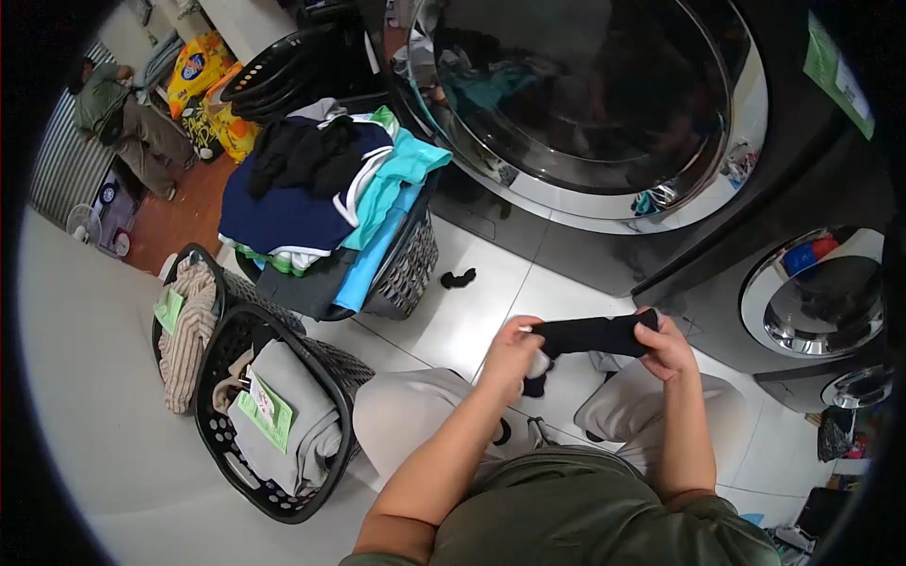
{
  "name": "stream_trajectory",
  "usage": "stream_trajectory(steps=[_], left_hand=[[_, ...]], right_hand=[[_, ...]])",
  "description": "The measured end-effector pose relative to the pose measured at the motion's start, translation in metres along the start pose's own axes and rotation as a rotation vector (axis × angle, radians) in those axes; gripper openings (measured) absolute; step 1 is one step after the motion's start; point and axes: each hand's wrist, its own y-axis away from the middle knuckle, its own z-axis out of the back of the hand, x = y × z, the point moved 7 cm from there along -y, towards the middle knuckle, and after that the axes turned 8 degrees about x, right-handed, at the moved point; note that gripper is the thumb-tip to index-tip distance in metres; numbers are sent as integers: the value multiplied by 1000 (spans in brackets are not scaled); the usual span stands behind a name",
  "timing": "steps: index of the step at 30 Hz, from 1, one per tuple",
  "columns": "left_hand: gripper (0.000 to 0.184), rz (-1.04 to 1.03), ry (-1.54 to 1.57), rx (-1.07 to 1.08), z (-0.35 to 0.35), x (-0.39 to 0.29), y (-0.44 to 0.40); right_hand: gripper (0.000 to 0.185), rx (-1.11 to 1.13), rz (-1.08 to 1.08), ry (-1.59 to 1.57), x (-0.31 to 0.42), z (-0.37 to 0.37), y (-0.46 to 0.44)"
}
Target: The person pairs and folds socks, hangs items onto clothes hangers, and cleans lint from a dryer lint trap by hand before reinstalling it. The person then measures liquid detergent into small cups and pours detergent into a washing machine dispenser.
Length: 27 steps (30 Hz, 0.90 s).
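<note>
A black sock-like cloth (593, 335) is stretched between my two hands above my lap. My left hand (512, 357) grips its left end, along with a bit of white and dark cloth hanging below. At the other end, my right hand (668, 347) pinches the cloth, thumb on top. A small black item (459, 278) lies on the tiled floor. Beyond it to the left, a basket (406, 269) is heaped with folded clothes, with black pieces (307, 156) on top of a navy garment (283, 209).
Front-loading machines (604, 255) stand ahead and to the right. At left are a basket of grey clothes (219, 443) and one with a striped knit (189, 330). Empty black baskets (283, 71) are stacked behind. Another person (118, 113) stands far back left.
</note>
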Motion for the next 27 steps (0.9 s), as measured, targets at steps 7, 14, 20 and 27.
stream_trajectory(steps=[7, 14, 20, 27], left_hand=[[20, -309, -750, -193, 4, -50, 12], [6, -352, -450, -199, 27, -81, 10], [12, -160, -237, 25, 15, -54, 8], [39, -17, 363, 165, 7, -69, 36]], right_hand=[[11, -475, 314, 276, 38, 60, -3], [35, -550, 314, -102, 54, 63, 18], [20, -182, 470, 255, 64, 31, 15], [22, -270, 235, 959, 80, -29, 35]])
